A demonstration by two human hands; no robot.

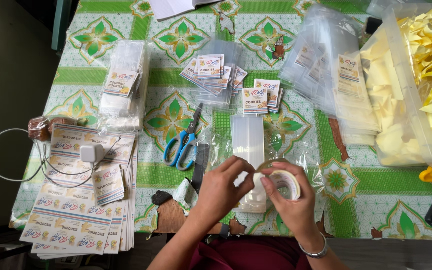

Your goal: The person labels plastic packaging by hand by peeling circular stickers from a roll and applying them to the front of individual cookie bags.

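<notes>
Gripping tape roll (pixel 287 183), hole facing up-left: right hand (pixel 291 202); left hand (pixel 223 187) pinching tape end.

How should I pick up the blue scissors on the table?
Take the scissors by the blue loop handles, coming from the near table edge. The handles point toward the person and the closed blades point away, so fingers stay clear of the tips. Both hands are busy with the tape roll.
</notes>
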